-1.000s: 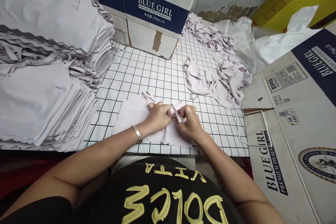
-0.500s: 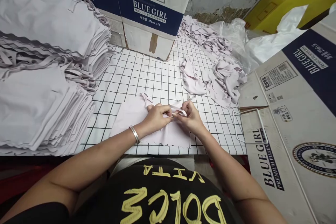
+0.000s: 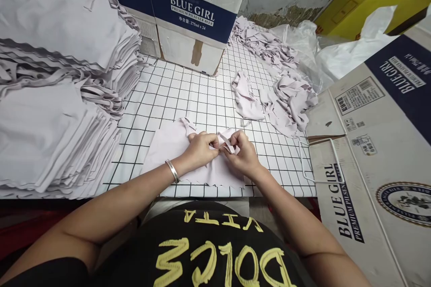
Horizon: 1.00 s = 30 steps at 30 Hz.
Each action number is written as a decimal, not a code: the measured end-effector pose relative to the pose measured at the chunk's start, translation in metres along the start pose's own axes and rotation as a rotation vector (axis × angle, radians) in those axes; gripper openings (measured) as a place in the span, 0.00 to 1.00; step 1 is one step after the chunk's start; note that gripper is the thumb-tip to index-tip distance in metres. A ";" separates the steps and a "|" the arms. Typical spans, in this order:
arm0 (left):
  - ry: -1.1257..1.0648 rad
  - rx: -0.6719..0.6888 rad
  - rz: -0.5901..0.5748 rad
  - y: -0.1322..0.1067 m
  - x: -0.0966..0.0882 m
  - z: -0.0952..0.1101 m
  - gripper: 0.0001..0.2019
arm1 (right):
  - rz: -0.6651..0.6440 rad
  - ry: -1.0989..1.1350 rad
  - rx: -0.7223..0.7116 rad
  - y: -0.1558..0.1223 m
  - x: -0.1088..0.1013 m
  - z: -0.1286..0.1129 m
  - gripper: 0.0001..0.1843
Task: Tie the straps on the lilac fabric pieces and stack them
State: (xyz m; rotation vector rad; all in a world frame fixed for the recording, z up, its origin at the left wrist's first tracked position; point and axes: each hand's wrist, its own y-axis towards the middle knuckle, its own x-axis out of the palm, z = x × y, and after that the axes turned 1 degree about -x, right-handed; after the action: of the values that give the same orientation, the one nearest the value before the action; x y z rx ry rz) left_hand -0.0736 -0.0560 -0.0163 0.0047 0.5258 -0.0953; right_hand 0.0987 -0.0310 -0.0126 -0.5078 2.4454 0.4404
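Note:
A pale pink strappy top (image 3: 168,150) lies flat on the table in front of me, its hem toward my body. One strap of it is folded at the upper left. My left hand (image 3: 202,149), with a silver bangle at the wrist, pinches the garment's upper edge near its middle. Close beside it, my right hand (image 3: 243,152) has thumb and fingers closed on the right strap (image 3: 227,141), which stands up in a loop. The fingertips of both hands nearly meet, and what exactly lies between them is partly hidden.
Tall stacks of similar garments (image 3: 50,130) fill the left side. A beer carton (image 3: 191,49) stands at the back, another carton (image 3: 357,143) at the right. Loose pink pieces (image 3: 289,103) and plastic bags (image 3: 346,54) lie at the back right of the grid-patterned tablecloth (image 3: 175,89).
The strap at my right hand has shifted from lying sideways to a more upright loop. My right fingers have moved slightly; my left hand stays almost in place.

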 end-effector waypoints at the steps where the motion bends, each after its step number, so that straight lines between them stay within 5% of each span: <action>1: 0.003 -0.005 0.001 0.000 0.000 0.000 0.06 | 0.003 -0.085 -0.049 -0.001 -0.001 0.000 0.16; 5: 0.040 0.013 0.018 -0.002 0.000 0.001 0.06 | -0.002 -0.280 -0.217 -0.005 -0.001 0.008 0.17; 7: 0.056 0.029 0.034 -0.002 0.000 0.002 0.06 | -0.014 -0.268 -0.188 -0.006 -0.002 0.012 0.17; 11: 0.070 0.031 0.029 -0.001 0.001 0.001 0.05 | 0.084 0.094 0.054 -0.003 -0.002 0.013 0.19; 15: 0.058 0.046 0.014 -0.001 0.001 0.001 0.05 | 0.105 0.390 0.107 0.001 -0.001 0.008 0.23; 25: 0.069 0.034 0.039 -0.002 0.002 0.000 0.03 | 0.069 -0.028 0.006 -0.004 0.001 -0.002 0.17; 30: 0.072 0.037 0.067 -0.003 0.002 0.001 0.04 | 0.087 -0.253 -0.209 -0.008 0.002 0.003 0.15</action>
State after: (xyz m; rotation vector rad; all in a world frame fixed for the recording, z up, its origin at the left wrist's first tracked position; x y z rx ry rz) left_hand -0.0715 -0.0587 -0.0160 0.0621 0.5956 -0.0390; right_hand 0.1021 -0.0377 -0.0179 -0.4046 2.1952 0.7552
